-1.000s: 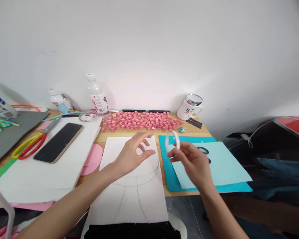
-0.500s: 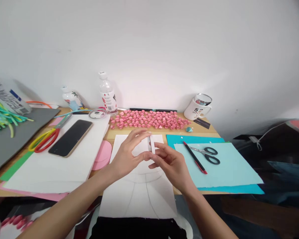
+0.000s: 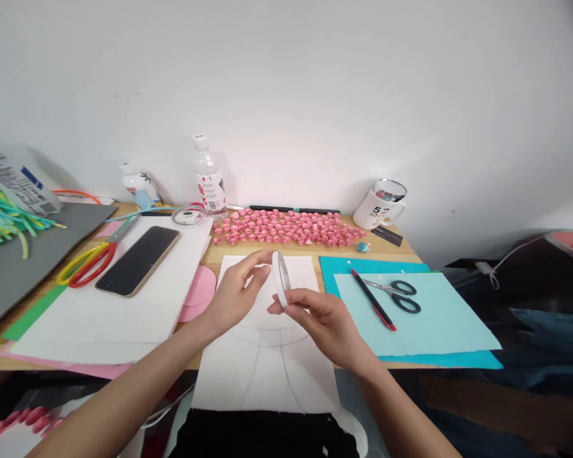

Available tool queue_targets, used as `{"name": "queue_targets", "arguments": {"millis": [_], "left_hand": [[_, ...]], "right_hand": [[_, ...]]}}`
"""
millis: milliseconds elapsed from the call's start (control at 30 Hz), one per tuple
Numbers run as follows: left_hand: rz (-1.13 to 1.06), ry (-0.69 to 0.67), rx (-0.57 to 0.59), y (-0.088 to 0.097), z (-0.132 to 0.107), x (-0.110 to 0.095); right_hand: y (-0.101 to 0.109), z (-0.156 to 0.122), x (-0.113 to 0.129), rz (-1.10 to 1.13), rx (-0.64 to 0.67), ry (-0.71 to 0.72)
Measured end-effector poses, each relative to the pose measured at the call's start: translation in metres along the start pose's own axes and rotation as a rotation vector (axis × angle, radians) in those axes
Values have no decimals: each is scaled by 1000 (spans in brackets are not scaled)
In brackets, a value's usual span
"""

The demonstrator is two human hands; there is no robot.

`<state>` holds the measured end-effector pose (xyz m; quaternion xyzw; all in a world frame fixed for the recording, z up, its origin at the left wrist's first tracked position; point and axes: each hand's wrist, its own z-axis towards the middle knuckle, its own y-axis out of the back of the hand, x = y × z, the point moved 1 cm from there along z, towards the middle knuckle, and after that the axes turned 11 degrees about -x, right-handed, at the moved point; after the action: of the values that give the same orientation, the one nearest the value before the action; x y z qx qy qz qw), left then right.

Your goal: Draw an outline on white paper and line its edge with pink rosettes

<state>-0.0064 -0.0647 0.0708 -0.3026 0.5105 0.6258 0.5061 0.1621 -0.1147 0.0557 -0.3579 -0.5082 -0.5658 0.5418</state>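
Note:
A narrow white roll of tape (image 3: 280, 280) is held upright above the drawing paper, its hollow side turned slightly to the right. My right hand (image 3: 322, 318) pinches its lower edge between thumb and fingers. At the upper left of the roll is my left hand (image 3: 236, 289), fingertips touching or very close to the rim. Its thumb is raised and apart from the roll, and the fingers are partly open. Beneath both hands lies white paper (image 3: 267, 375) with curved pencil lines, partly covered by my hands.
Many small pink folded pieces (image 3: 286, 228) lie along the back. On the right are scissors (image 3: 396, 294) and a pen (image 3: 373, 299) on blue sheets, with a mug (image 3: 379, 205) behind. A phone (image 3: 138, 261) and red-yellow scissors (image 3: 88, 264) lie left; a bottle (image 3: 210, 178) stands behind.
The roll has turned to show more of its ring and shifted slightly left. My left thumb has come off its lower edge and moved up; my right hand keeps its hold.

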Motion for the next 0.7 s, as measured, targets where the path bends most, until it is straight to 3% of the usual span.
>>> {"name": "queue_targets", "arguments": {"millis": [100,267,500,700], "left_hand": [[20,-43,-42,5,-1,-3],[-10,-167,5,8,-6,-5],[59,-98,14,10,-7,-2],[57,-198,52,13,-11,0]], "right_hand": [[-2,2,1,25,-39,-14],[-7,4,-3,197,-66,-69],[-10,-1,-1,164,105,50],[-13,3,1,270,120,-169]]}}
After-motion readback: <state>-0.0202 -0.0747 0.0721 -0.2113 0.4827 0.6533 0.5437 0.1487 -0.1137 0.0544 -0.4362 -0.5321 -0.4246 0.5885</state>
